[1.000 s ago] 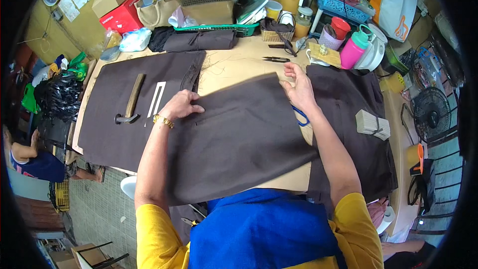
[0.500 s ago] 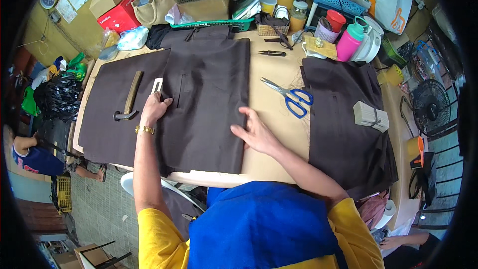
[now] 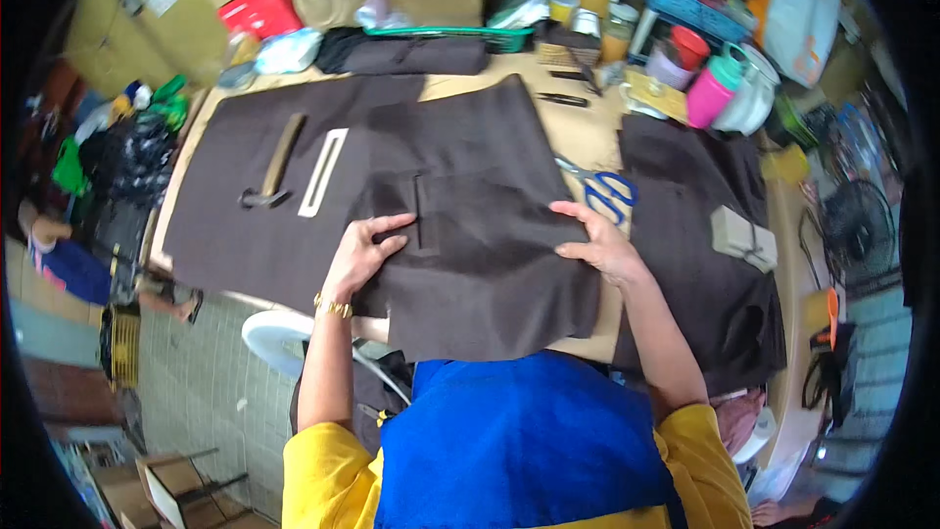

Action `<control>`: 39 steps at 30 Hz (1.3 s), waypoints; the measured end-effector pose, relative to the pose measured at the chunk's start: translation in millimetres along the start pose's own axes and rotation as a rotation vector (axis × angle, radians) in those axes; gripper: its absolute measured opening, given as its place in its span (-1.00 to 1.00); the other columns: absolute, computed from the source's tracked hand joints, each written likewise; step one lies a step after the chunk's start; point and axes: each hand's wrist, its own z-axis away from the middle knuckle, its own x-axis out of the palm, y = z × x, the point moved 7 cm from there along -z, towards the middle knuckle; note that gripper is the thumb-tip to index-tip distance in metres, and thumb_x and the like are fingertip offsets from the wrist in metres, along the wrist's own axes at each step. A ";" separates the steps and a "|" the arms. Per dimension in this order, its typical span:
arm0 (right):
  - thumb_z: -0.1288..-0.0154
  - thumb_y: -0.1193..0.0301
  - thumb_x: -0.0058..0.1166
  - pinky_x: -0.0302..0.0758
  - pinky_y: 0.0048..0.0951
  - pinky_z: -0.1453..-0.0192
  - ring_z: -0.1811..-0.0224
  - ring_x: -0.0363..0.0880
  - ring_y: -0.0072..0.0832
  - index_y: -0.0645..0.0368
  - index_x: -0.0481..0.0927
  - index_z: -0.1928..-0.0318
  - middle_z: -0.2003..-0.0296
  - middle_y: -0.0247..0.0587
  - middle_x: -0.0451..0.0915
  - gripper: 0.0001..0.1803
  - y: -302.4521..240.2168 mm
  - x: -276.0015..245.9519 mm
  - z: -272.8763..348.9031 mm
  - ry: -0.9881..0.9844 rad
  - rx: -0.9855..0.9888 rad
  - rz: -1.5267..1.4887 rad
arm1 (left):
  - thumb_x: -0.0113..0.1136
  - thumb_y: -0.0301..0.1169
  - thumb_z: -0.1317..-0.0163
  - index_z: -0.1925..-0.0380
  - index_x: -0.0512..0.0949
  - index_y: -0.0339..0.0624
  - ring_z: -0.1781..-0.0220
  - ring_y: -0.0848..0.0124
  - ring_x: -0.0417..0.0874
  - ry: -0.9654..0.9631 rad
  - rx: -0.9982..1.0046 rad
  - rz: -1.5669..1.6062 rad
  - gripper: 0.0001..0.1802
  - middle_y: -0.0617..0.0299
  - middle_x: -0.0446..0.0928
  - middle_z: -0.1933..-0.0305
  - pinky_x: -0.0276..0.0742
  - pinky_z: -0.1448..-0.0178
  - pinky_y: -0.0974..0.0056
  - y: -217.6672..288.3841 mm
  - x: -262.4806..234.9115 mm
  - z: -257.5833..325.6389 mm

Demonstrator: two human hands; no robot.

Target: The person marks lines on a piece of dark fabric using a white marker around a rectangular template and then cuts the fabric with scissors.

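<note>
A dark brown fabric panel (image 3: 480, 274) with a narrow slit (image 3: 421, 211) lies skewed between my hands, its near part over the table's front edge. My left hand (image 3: 360, 257) holds its left side, index finger and thumb on top beside the slit. At the right edge my right hand (image 3: 605, 247) grips the cloth, index finger and thumb showing; the other fingers are partly hidden. Left of the panel, a pale slotted template (image 3: 322, 174) lies on a larger dark brown cloth (image 3: 225, 206), next to a wooden-handled hammer (image 3: 278, 162). Blue-handled scissors (image 3: 609, 191) sit beyond my right hand.
More dark fabric (image 3: 676, 206) covers the table's right side, with a bundle of pale strips (image 3: 742, 237) on it. Small dark tools (image 3: 563, 99), a pink bottle (image 3: 713, 93) and a green tray (image 3: 504, 39) stand along the back. A white stool (image 3: 274, 341) is below the front edge.
My left hand has let go of the slotted template, which stays on the left cloth. The slit panel has shifted right and toward me, turning askew, with both hands at its sides.
</note>
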 end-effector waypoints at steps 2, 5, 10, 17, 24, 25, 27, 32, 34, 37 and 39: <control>-0.02 0.59 0.24 0.18 -0.44 -0.43 -0.37 0.26 -0.39 0.24 0.36 -0.30 -0.25 -0.18 0.40 -0.26 11.4 -9.6 -0.3 0.011 -0.064 0.140 | 0.32 -0.46 -0.05 -0.10 0.58 -0.27 -0.06 0.31 0.64 0.059 0.009 0.011 -0.47 -0.06 0.64 -0.02 0.44 -0.23 0.29 1.3 8.3 1.3; -0.02 0.54 0.23 0.39 -0.53 -0.21 -0.19 0.43 -0.45 0.23 0.37 -0.31 -0.22 -0.13 0.43 -0.26 2.1 -5.3 -1.7 0.029 -0.040 0.255 | 0.31 -0.48 0.00 -0.15 0.54 -0.29 -0.10 0.33 0.61 0.105 0.033 -0.057 -0.40 -0.05 0.61 -0.08 0.41 -0.27 0.30 0.8 15.4 8.7; -0.02 0.49 0.20 0.33 -0.43 -0.31 -0.25 0.41 -0.35 0.22 0.31 -0.34 -0.26 -0.02 0.41 -0.21 -21.0 -33.7 23.7 0.020 -0.117 0.335 | 0.25 -0.66 0.00 -0.23 0.47 -0.31 -0.15 0.39 0.56 -0.034 -0.112 0.570 -0.33 0.09 0.54 -0.18 0.38 -0.32 0.33 16.9 54.7 11.1; 0.05 0.52 0.16 0.18 -0.39 -0.47 -0.35 0.33 -0.34 0.25 0.34 -0.32 -0.27 -0.10 0.41 -0.20 -133.7 -173.3 110.2 0.253 -0.225 0.551 | 0.27 -0.67 -0.10 -0.29 0.38 -0.32 -0.14 0.44 0.55 -0.234 0.137 0.745 -0.32 0.10 0.53 -0.19 0.42 -0.28 0.37 137.0 152.0 -37.0; 0.07 0.59 0.12 -0.11 -0.43 -0.54 -0.52 -0.01 -0.36 0.26 0.18 -0.42 -0.41 -0.12 0.16 -0.09 -103.1 -257.9 208.4 0.411 -0.170 0.287 | 0.28 -0.69 -0.14 -0.29 0.38 -0.33 -0.05 0.52 0.57 -0.471 0.128 0.707 -0.34 0.18 0.55 -0.15 0.50 -0.15 0.43 180.1 302.9 -56.2; 0.06 0.59 0.13 -0.16 -0.43 -0.55 -0.54 -0.06 -0.36 0.26 0.14 -0.44 -0.43 -0.12 0.11 -0.06 -88.5 -257.9 213.3 0.424 -0.164 0.254 | 0.28 -0.67 -0.14 -0.29 0.38 -0.33 -0.05 0.52 0.57 -0.471 0.177 0.638 -0.35 0.17 0.56 -0.15 0.49 -0.16 0.42 173.5 315.6 -59.3; 0.05 0.59 0.15 -0.22 -0.43 -0.56 -0.55 -0.12 -0.36 0.25 0.06 -0.46 -0.44 -0.11 0.07 -0.02 -65.0 -247.2 214.7 0.493 -0.129 0.198 | 0.31 -0.63 -0.12 -0.28 0.40 -0.32 -0.09 0.48 0.55 -0.394 0.381 0.319 -0.35 0.13 0.56 -0.14 0.44 -0.22 0.38 163.5 328.7 -63.8; 0.04 0.64 0.10 -0.04 -0.49 -0.50 -0.47 0.06 -0.44 0.23 -0.03 -0.49 -0.39 -0.12 0.15 0.02 -28.5 -241.2 209.9 0.590 -0.070 0.157 | 0.33 -0.59 -0.10 -0.26 0.42 -0.31 -0.16 0.40 0.54 -0.371 0.441 0.224 -0.35 0.03 0.57 -0.12 0.38 -0.28 0.33 164.1 337.8 -54.1; 0.03 0.64 0.08 0.07 -0.49 -0.46 -0.42 0.18 -0.43 0.24 -0.02 -0.49 -0.37 -0.13 0.21 0.00 -22.1 -261.4 219.3 0.648 -0.093 0.086 | 0.34 -0.58 -0.10 -0.26 0.42 -0.31 -0.16 0.39 0.55 -0.363 0.423 0.240 -0.34 0.02 0.57 -0.12 0.39 -0.28 0.33 165.2 337.5 -51.8; -0.13 0.58 0.07 0.34 -0.50 -0.28 -0.19 0.44 -0.53 0.18 0.19 -0.41 -0.13 -0.21 0.48 -0.22 -31.4 -265.3 226.9 0.660 -0.167 -0.414 | 0.34 -0.54 -0.09 -0.25 0.44 -0.26 -0.15 0.28 0.55 -0.383 0.387 0.233 -0.35 0.00 0.61 -0.07 0.34 -0.33 0.27 175.0 334.5 -50.6; -0.18 0.53 0.09 0.42 -0.42 -0.21 -0.08 0.54 -0.40 0.12 0.44 -0.24 -0.02 -0.25 0.56 -0.44 -27.5 -273.1 224.2 0.647 -0.222 -0.614 | 0.34 -0.55 -0.08 -0.25 0.45 -0.23 -0.12 0.26 0.55 -0.345 0.423 0.175 -0.35 0.00 0.63 -0.04 0.34 -0.34 0.26 179.7 333.1 -48.0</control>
